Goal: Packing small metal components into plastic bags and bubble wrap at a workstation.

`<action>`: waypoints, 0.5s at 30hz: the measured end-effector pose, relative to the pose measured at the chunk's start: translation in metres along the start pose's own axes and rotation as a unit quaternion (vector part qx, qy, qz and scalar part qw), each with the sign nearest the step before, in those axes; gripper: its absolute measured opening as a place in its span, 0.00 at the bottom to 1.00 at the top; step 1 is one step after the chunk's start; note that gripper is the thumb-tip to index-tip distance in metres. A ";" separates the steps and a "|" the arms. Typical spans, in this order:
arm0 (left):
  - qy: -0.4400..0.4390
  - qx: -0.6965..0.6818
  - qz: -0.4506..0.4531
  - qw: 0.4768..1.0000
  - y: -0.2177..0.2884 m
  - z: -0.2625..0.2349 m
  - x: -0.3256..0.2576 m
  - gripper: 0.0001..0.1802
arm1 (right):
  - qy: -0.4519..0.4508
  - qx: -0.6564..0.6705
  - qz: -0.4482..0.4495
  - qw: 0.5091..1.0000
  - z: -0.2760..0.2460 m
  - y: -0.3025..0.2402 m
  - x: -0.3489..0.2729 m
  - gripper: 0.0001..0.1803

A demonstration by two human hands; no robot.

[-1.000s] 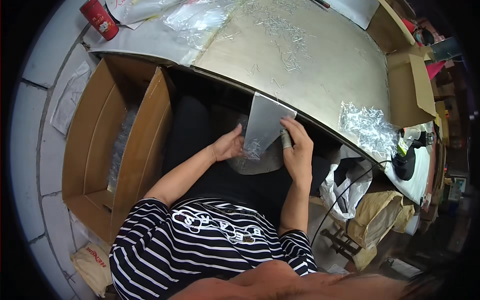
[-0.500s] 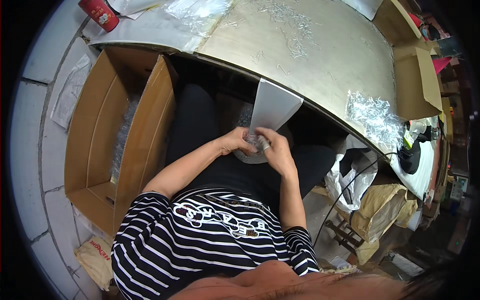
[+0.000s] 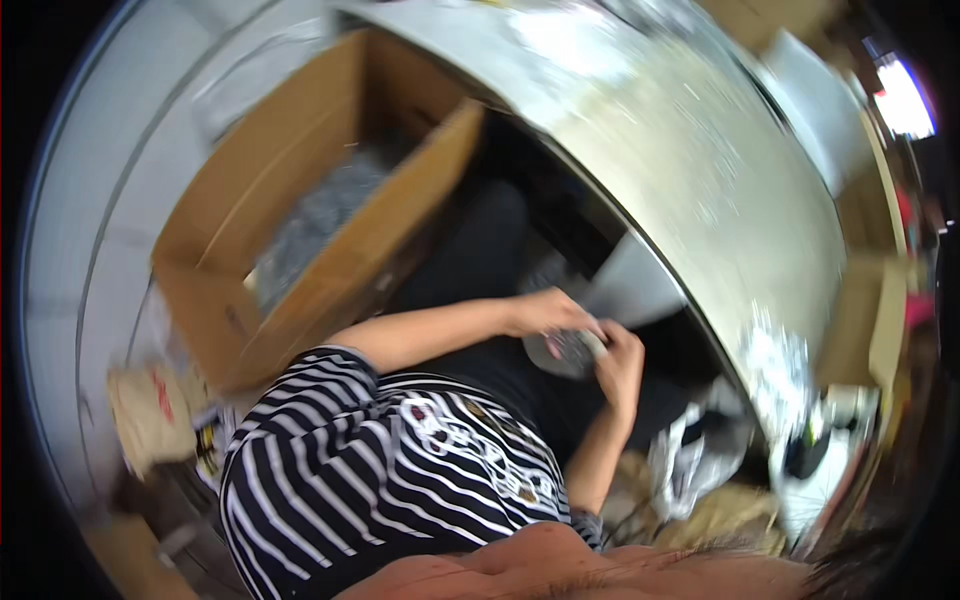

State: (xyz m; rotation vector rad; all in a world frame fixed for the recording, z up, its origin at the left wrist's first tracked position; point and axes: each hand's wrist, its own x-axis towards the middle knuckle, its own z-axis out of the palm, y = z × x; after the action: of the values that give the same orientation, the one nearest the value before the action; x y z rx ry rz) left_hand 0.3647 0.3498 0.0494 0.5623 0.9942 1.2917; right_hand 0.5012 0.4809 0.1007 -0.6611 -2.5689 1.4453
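Over my lap, my left hand point(image 3: 552, 314) is closed, its fingers reaching toward the right one. My right hand point(image 3: 620, 362) is closed too, thumb and fingers pinched together. Between them is a small clear plastic bag point(image 3: 572, 352) with greyish, shiny contents, blurred by motion. A pale rounded edge shows just below the hands. Beyond them, a whitish smooth panel point(image 3: 640, 280) slopes down from the table edge toward my knees. Some grey, glinting material lies in shadow beside it.
At left stands an open cardboard box point(image 3: 262, 180) holding grey shiny bags point(image 3: 318, 225). The metal-topped table point(image 3: 690, 170) curves along the far right side, with a shiny heap point(image 3: 778, 365) near its edge. A white plastic bag point(image 3: 690, 460) hangs below the table.
My view has swung, so the box, table and hands sit differently in the picture. My hands stay close together at the clear bag; the left hand's fingers now stretch further toward the right hand.
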 end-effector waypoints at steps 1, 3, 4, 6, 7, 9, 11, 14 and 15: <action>-0.012 -0.015 0.028 0.999 -0.001 -0.001 0.004 0.20 | 0.025 0.012 0.013 1.000 -0.001 -0.011 0.000 0.08; -0.025 -0.022 0.097 0.995 0.006 0.006 0.004 0.21 | 0.028 -0.027 0.018 0.999 -0.009 -0.015 0.003 0.08; -0.012 -0.036 0.118 0.992 0.005 0.008 0.003 0.22 | 0.043 -0.058 -0.030 0.997 -0.007 -0.012 0.005 0.08; 0.011 -0.080 0.139 0.987 0.005 0.000 -0.011 0.25 | 0.038 -0.062 -0.050 0.996 -0.004 -0.020 0.014 0.08; 0.019 -0.114 0.137 0.984 0.009 -0.006 -0.020 0.27 | 0.039 -0.067 -0.080 0.994 0.000 -0.025 0.017 0.09; 0.073 -0.147 0.123 0.979 0.017 -0.023 -0.041 0.31 | 0.039 -0.024 -0.056 0.997 -0.006 -0.028 0.025 0.04; 0.036 -0.192 0.148 0.969 0.020 -0.040 -0.052 0.32 | 0.119 -0.049 -0.114 0.985 -0.020 -0.052 0.027 0.06; 0.054 -0.158 0.166 0.972 0.026 -0.054 -0.057 0.28 | 0.282 0.208 -0.042 0.936 -0.075 -0.017 0.042 0.11; 0.049 -0.136 0.169 0.975 0.029 -0.056 -0.050 0.27 | 0.344 0.301 -0.048 0.888 -0.100 0.007 0.051 0.14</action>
State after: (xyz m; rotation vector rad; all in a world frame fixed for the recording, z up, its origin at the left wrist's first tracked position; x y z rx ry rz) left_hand 0.3034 0.2986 0.0602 0.4723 0.8028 1.7423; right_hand 0.4885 0.5839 0.1430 -0.7444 -1.4931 1.4980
